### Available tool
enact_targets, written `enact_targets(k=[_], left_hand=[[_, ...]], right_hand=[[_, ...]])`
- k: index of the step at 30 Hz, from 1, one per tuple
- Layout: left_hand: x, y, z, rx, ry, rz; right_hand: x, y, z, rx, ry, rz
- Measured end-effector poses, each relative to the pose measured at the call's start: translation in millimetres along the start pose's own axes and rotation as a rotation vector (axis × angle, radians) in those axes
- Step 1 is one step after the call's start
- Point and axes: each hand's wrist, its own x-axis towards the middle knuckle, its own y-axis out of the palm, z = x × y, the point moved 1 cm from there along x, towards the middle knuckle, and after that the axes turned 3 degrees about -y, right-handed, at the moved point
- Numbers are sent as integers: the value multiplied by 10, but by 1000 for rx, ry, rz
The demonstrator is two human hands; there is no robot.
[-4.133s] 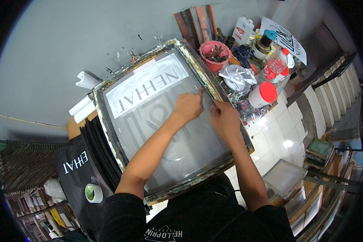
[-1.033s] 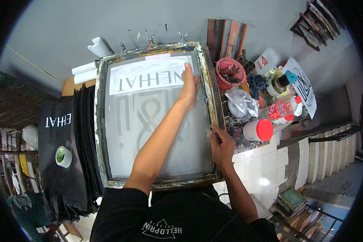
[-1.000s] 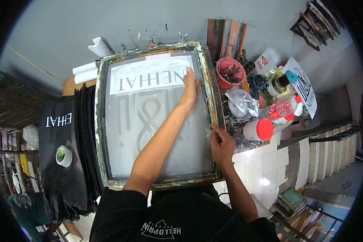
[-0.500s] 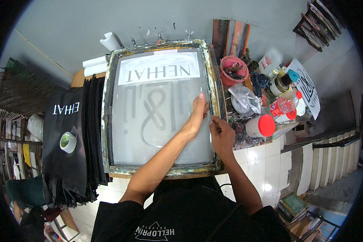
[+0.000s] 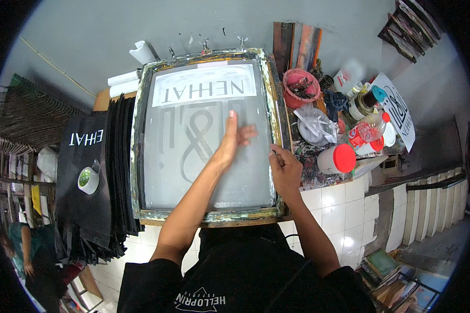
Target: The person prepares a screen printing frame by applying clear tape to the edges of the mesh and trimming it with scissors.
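The framed mesh screen (image 5: 185,156) lies directly before the person, its longer axis running from the body toward the wall (image 5: 115,47). The left hand (image 5: 234,140), empty and loosely spread, is over the mesh, right of its middle and short of the white lettered strip (image 5: 203,99); whether it touches is unclear. The right hand (image 5: 285,167), thumb and fingers drawn together, is nearer the right rim; whether it pinches anything cannot be told.
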Motion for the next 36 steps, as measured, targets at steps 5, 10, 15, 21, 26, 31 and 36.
enact_targets(k=[5,10,15,21,26,31,36], left_hand=[[63,207,-47,312,169,-145],[34,420,-9,586,4,-82],[103,254,-76,301,18,-100],[263,399,75,60,96,-17],[25,221,-19,8,-20,152],[175,285,126,30,41,-45],[-211,272,-147,-145,137,37]], right_hand=[[-21,31,17,86,48,-14],[2,40,-64,36,-38,-51],[-22,41,-36,97,55,-24],[-4,33,20,107,54,-20],[6,44,-15,64,35,-2],[-5,38,-36,75,3,-13],[-17,-50,-36,367,320,27]])
